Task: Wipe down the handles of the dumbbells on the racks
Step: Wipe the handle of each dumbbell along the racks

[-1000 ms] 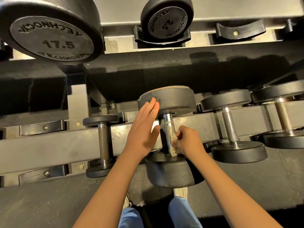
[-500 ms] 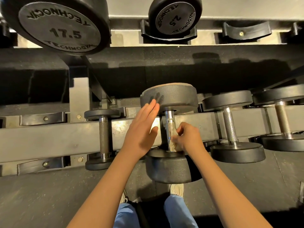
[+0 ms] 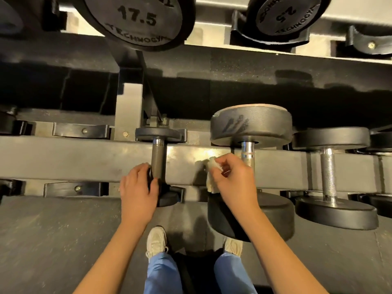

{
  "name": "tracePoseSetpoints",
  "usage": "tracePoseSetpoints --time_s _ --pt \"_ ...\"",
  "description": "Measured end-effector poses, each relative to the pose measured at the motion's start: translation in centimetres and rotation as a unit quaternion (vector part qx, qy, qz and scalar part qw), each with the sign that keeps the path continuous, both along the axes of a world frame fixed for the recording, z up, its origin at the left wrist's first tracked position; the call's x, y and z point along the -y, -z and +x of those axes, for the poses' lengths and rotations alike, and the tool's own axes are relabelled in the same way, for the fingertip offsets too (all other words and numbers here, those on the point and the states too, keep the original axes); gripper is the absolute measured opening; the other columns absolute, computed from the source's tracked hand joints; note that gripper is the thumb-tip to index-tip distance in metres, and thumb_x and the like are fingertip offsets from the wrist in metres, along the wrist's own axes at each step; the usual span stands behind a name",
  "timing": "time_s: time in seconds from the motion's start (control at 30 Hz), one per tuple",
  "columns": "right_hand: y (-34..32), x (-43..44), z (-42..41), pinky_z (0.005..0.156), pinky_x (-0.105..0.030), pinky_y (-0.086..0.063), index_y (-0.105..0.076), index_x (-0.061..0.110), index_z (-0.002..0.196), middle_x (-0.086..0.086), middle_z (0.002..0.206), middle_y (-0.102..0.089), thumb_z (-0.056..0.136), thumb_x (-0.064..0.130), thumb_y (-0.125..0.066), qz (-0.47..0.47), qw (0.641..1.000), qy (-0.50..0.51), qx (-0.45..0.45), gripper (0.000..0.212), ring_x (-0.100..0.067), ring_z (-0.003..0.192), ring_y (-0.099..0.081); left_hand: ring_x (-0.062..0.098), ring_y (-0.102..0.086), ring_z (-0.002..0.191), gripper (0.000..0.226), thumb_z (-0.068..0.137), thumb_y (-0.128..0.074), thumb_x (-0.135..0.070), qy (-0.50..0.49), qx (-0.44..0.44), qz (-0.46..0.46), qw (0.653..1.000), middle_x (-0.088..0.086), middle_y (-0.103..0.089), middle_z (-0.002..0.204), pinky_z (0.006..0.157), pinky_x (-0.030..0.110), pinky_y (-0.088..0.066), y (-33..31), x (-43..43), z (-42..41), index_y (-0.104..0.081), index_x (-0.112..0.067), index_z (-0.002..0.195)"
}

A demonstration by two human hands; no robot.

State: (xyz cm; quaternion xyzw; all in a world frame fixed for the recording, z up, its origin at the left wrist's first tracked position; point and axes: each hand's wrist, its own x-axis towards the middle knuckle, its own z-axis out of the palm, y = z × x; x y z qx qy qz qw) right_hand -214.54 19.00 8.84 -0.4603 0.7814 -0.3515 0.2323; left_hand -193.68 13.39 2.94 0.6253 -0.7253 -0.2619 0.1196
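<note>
A small black dumbbell (image 3: 158,160) with a dark knurled handle lies across the lower rack rail (image 3: 63,158). My left hand (image 3: 137,187) grips its near end, fingers curled round the near head just left of the handle. My right hand (image 3: 233,177) pinches a crumpled whitish wipe (image 3: 212,177), held over the rail between the small dumbbell and a larger dumbbell (image 3: 251,126) with a chrome handle. Smear marks show on the larger dumbbell's far head. The wipe touches no handle.
Another chrome-handled dumbbell (image 3: 328,170) sits to the right. The upper shelf holds a 17.5 dumbbell (image 3: 137,20), a 2.5 dumbbell (image 3: 282,15) and an empty cradle (image 3: 369,43). Empty cradles (image 3: 80,131) line the lower rack's left. My shoes (image 3: 157,240) stand on grey floor.
My left hand left the large dumbbell's far head and took hold of the small dumbbell's near end. My right hand came off the chrome handle and moved left with the wipe. The camera shifted left.
</note>
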Motion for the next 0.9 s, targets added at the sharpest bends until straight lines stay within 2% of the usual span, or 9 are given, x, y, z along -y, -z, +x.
tracePoseSetpoints --time_s 0.07,0.23,0.37,0.43,0.5,0.57,0.7,0.8,0.9 --pt "0.7 0.9 1.7 0.059 -0.012 -0.04 -0.064 0.014 0.089 0.006 0.078 -0.06 0.086 0.016 -0.067 0.012 0.999 -0.029 0.007 0.005 -0.008 0.069 -0.055 0.032 -0.046 0.121 0.043 0.095 -0.054 -0.016 -0.029 -0.018 0.023 0.999 0.014 -0.051 0.132 0.106 0.048 -0.031 0.4 0.9 0.9 -0.046 -0.006 0.136" --pt "3.9 3.2 6.5 0.071 -0.028 -0.051 -0.065 0.015 0.098 0.002 0.088 -0.065 0.086 0.018 -0.067 0.064 0.993 -0.059 0.081 0.013 -0.013 0.08 -0.061 0.025 -0.04 0.127 0.054 0.094 -0.032 -0.038 -0.038 -0.066 0.066 0.995 0.008 -0.045 0.14 0.112 0.045 -0.026 1.5 2.0 1.4 -0.04 -0.012 0.141" --pt "6.0 4.8 9.1 0.075 -0.025 -0.051 -0.065 0.016 0.096 0.005 0.086 -0.064 0.088 0.016 -0.066 0.06 0.991 -0.038 0.113 0.008 -0.01 0.081 -0.062 0.018 -0.032 0.136 0.048 0.1 -0.029 -0.035 -0.045 -0.062 0.086 0.993 0.002 -0.039 0.146 0.119 0.041 -0.008 2.0 1.8 1.5 -0.033 -0.015 0.144" --pt "6.5 5.8 10.0 0.069 -0.025 -0.051 -0.063 0.021 0.089 0.006 0.081 -0.064 0.089 0.015 -0.064 0.035 0.991 -0.013 0.125 0.005 -0.01 0.075 -0.061 0.02 -0.038 0.128 0.039 0.1 -0.031 -0.032 -0.042 -0.054 0.1 0.993 0.0 -0.046 0.134 0.117 0.043 -0.01 2.0 1.9 1.6 -0.039 -0.017 0.135" --pt "6.9 6.8 10.6 0.064 -0.023 -0.05 -0.064 0.021 0.085 0.005 0.077 -0.064 0.091 0.016 -0.063 0.004 0.99 0.023 0.139 0.008 -0.01 0.071 -0.061 0.02 -0.046 0.107 0.024 0.097 -0.03 -0.035 -0.046 -0.063 0.112 0.991 -0.004 -0.05 0.107 0.112 0.049 -0.02 1.9 2.0 1.6 -0.043 -0.021 0.111" --pt "7.0 7.6 10.8 0.064 -0.015 -0.047 -0.067 0.018 0.087 0.005 0.076 -0.065 0.091 0.015 -0.062 -0.017 0.987 0.056 0.152 0.007 -0.004 0.07 -0.059 0.017 -0.044 0.091 0.016 0.095 -0.03 -0.037 -0.06 -0.079 0.116 0.988 -0.008 -0.045 0.09 0.106 0.052 -0.026 1.9 2.0 1.6 -0.039 -0.024 0.094" --pt "7.6 8.1 11.0 0.062 -0.013 -0.04 -0.069 0.01 0.09 0.004 0.07 -0.058 0.09 0.013 -0.063 -0.025 0.982 0.077 0.173 0.007 -0.003 0.064 -0.051 0.015 -0.042 0.085 0.015 0.094 -0.034 -0.034 -0.087 -0.104 0.112 0.984 -0.01 -0.042 0.083 0.104 0.054 -0.028 2.2 1.9 1.5 -0.036 -0.025 0.084" --pt "8.2 6.7 11.0 0.063 -0.013 -0.041 -0.068 0.006 0.092 0.0 0.073 -0.058 0.09 0.012 -0.063 0.001 0.984 0.054 0.169 0.009 -0.007 0.065 -0.052 0.013 -0.043 0.084 0.016 0.093 -0.035 -0.035 -0.097 -0.118 0.114 0.982 -0.01 -0.043 0.082 0.105 0.053 -0.027 2.5 1.8 1.4 -0.036 -0.026 0.08" --pt "8.4 5.3 11.1 0.066 -0.008 -0.039 -0.069 0.003 0.095 0.001 0.078 -0.059 0.089 0.011 -0.064 0.025 0.989 0.025 0.147 0.011 -0.003 0.068 -0.051 0.011 -0.044 0.084 0.017 0.091 -0.032 -0.038 -0.095 -0.122 0.107 0.982 -0.011 -0.044 0.082 0.103 0.053 -0.03 2.6 1.8 1.5 -0.037 -0.026 0.08"
